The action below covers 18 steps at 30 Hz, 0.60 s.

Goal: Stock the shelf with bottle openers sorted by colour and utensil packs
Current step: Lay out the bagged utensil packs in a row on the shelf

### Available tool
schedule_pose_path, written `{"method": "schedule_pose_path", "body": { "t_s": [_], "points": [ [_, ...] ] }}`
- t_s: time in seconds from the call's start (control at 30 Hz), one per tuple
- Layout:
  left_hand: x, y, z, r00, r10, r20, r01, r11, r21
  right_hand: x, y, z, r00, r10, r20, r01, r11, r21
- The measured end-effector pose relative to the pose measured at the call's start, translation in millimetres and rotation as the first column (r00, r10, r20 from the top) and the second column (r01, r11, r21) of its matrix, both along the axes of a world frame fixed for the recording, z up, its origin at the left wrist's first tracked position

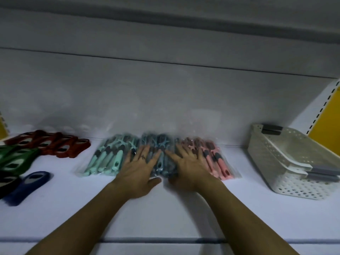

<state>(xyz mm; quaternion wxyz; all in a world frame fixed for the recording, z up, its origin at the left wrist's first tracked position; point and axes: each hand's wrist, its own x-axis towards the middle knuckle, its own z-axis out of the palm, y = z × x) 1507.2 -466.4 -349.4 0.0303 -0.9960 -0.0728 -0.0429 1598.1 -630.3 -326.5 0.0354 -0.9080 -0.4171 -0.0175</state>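
Head view of a white shelf (165,214), with both forearms reaching in from the near edge. Centre: three clear plastic utensil packs lie side by side with their edges meeting, each bag holding several utensils of one colour with dark grey grip sections. The mint pack (105,160) is on the left, the blue-grey pack (161,142) in the middle and the pink pack (219,161) on the right. The left hand (140,170) and the right hand (191,168) lie palm-down on the blue-grey pack with fingers straight and spread. The thumbs point toward each other near the bag's front edge, and neither hand curls round anything. The outer fingers of the right hand reach the inner edge of the pink pack. Left: bottle openers are grouped by colour. The red openers (53,146) form an overlapping row nearest the back panel (165,100), and the green openers (16,161) lie in front of them. A blue opener (27,186) lies nearer the front, and a black opener (6,183) beside it is cut off by the frame edge. Right: two white perforated baskets (272,162) stand nested, the inner seated in the outer, well apart from the pink pack. Grey handles (322,172) show at their ends. A yellow panel (327,124) stands behind them.
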Motion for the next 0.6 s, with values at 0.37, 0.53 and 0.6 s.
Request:
{"method": "schedule_pose_path", "body": {
  "t_s": [0.37,0.53,0.6],
  "points": [
    [-32,44,1,0.973,0.231,0.024,-0.226,0.967,-0.116,-13,15,-24,0.998,0.007,-0.063,-0.002,0.996,0.087],
    [-39,69,-8,0.97,0.241,0.006,-0.234,0.945,-0.228,-22,37,-10,1.0,-0.006,-0.016,0.007,0.995,0.097],
    [-43,79,-12,0.985,0.174,-0.003,-0.167,0.945,-0.28,-29,55,-6,1.0,0.023,-0.015,-0.021,0.996,0.092]
  ]
}}
